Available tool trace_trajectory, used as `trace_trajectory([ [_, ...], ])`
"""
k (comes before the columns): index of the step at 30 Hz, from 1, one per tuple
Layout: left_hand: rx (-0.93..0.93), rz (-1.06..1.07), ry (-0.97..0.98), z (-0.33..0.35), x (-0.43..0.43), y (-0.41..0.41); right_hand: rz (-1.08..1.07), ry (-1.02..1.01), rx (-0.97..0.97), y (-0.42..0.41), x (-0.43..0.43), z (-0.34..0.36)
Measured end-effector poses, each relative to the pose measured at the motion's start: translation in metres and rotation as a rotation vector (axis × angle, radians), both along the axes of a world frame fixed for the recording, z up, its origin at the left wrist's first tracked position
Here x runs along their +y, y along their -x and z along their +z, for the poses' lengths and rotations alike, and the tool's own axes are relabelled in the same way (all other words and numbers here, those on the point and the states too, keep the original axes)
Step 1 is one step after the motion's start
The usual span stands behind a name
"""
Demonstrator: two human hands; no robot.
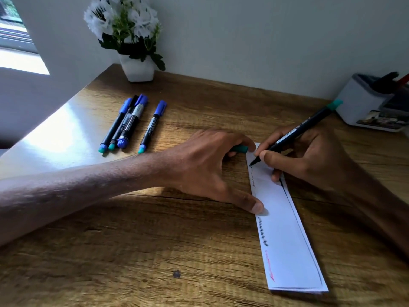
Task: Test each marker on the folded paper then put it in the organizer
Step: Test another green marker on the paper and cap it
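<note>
On the wooden desk (155, 240), w/ a pale wall (265, 41) behind and a window (13, 29) at 10 o'clock, a flower pot (137, 69) sits at 11. Four capped markers (130, 125) lie at 10, well apart from the organizer (358, 107) at 2. The folded paper (287, 240) runs from centre to 5 o'clock. Left hand (205, 165): fingers curled over a teal cap (241, 148), thumb (254, 206) pressing the paper's edge. Right hand (309, 156) pinches a black marker (305, 127), tip touching the paper.
</note>
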State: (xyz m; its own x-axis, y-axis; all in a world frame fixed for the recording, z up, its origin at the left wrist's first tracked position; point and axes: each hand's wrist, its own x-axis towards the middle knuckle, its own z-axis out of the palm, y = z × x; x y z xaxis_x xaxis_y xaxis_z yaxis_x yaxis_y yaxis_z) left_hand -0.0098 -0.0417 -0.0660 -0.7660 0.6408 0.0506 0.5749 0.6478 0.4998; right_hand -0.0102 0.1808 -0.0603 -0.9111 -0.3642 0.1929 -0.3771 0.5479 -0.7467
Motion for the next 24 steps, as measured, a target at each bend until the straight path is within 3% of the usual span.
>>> trace_trajectory([
  [24, -0.021, 0.004, -0.002, 0.0014, 0.0001, -0.0019, -0.069, 0.021, 0.001, 0.001, -0.0015, -0.0027],
])
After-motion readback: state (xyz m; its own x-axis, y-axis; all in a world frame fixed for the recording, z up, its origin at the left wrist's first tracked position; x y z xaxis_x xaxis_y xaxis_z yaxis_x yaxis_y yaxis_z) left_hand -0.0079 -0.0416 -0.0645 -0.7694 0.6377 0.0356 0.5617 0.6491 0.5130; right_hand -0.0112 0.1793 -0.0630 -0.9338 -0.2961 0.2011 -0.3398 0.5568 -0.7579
